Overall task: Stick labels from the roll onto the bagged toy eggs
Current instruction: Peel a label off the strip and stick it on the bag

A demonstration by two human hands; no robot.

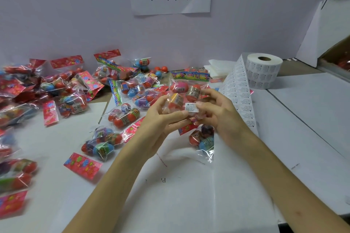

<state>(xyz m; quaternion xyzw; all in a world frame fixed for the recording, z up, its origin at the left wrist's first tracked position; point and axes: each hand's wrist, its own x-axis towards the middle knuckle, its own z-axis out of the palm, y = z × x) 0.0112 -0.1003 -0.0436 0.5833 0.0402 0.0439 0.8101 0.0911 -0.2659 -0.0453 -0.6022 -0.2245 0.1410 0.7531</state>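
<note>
Both hands, left hand (162, 117) and right hand (217, 113), pinch the light, crinkly, slippery bag of eggs (184, 92) by its lower edge, right fingers (203, 104) pressing the label (191, 107).

Red-orange, pink and yellow toy eggs (179, 86) in the clear held bag (184, 98); white warning label (192, 107) with black print; white label roll (264, 71) (same black print); red, flower-patterned header cards (82, 163).

Bright, even light with only soft shadows on the tabletop (189, 204). Glare glints off the cellophane bags (72, 100). Toward nine o'clock they blur; edges bend from wide-angle distortion.
</note>
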